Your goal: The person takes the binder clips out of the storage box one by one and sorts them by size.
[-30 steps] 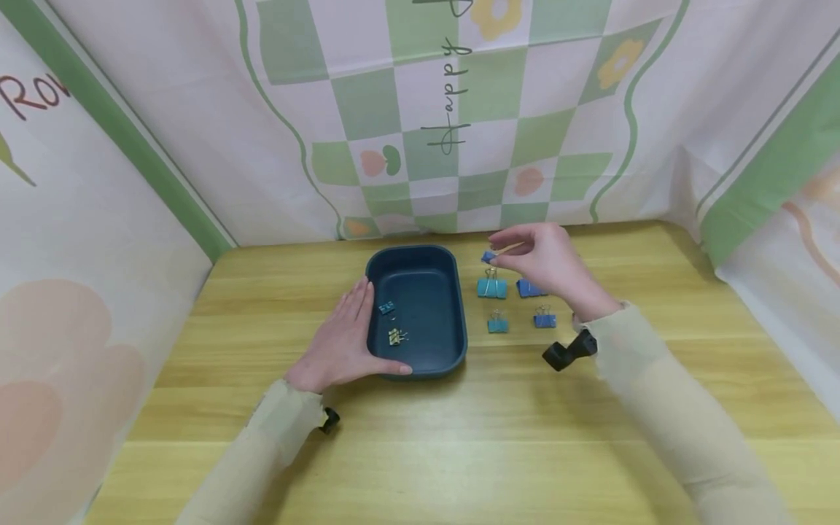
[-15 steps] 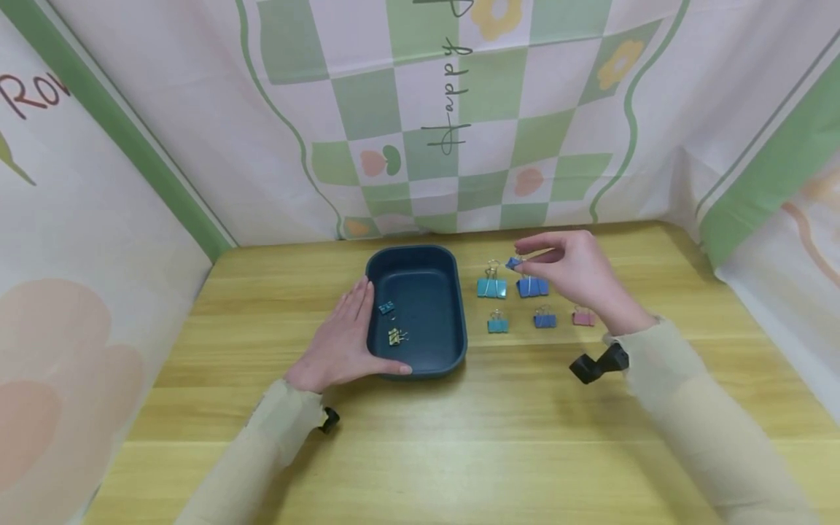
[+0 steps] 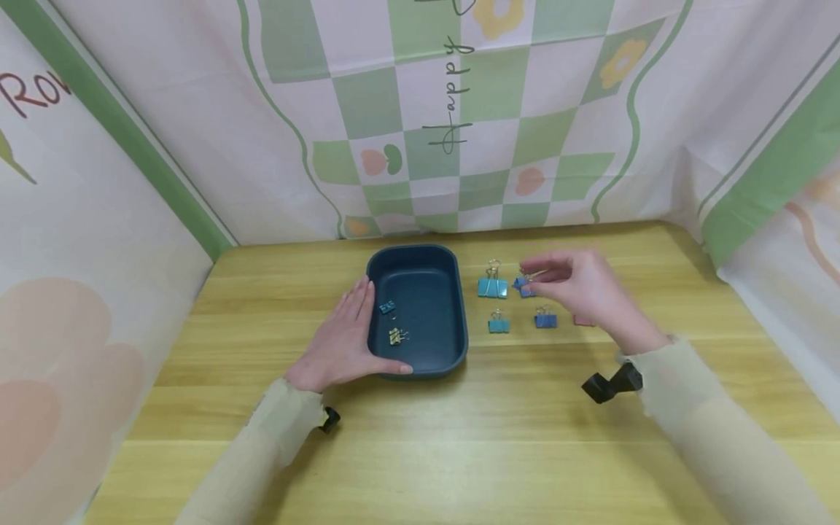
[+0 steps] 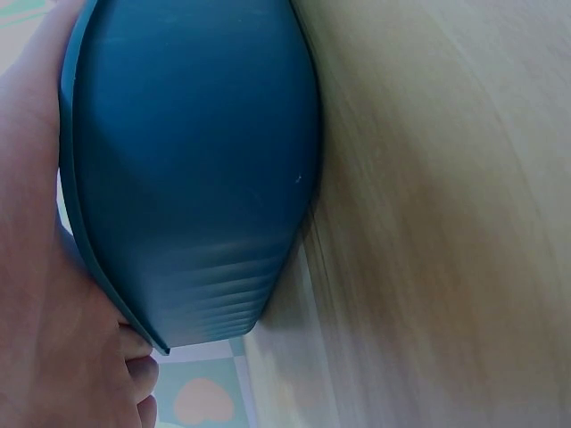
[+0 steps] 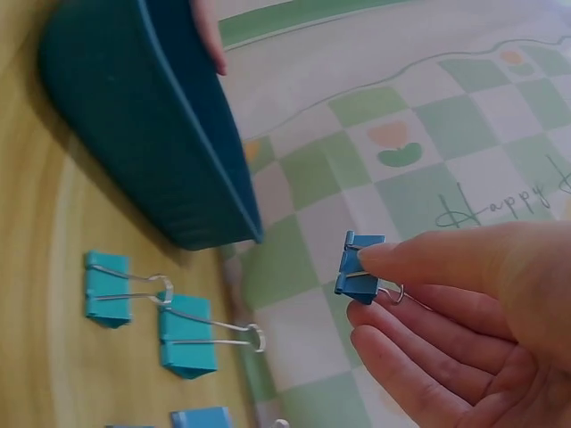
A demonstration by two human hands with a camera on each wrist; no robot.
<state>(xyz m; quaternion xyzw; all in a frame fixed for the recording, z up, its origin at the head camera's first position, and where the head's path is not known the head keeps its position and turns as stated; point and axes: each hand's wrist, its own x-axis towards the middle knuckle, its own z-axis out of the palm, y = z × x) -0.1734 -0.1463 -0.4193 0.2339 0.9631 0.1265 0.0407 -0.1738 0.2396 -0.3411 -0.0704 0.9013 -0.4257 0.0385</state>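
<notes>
My right hand [image 3: 580, 288] pinches a small blue binder clip [image 5: 359, 267] between thumb and fingers, above the table. In the head view the clip overlaps a larger blue binder clip, mostly hidden behind it and the hand. My left hand [image 3: 344, 335] lies along the left side of a dark blue tray [image 3: 462, 313], fingers straight, thumb over its near rim. Inside the tray lie a small teal binder clip [image 3: 387, 308] and a gold-patterned binder clip [image 3: 397, 336].
Right of the tray stand a large teal binder clip [image 3: 492, 287], a smaller teal binder clip [image 3: 499, 325] and a blue binder clip [image 3: 545, 320]. A pink binder clip [image 3: 582, 321] is partly covered by the right hand. A patterned cloth [image 3: 485, 146] hangs behind the table.
My right hand has moved right and then nearer with the small blue binder clip, from behind the large teal clip to the large blue one. The left hand and tray stay put.
</notes>
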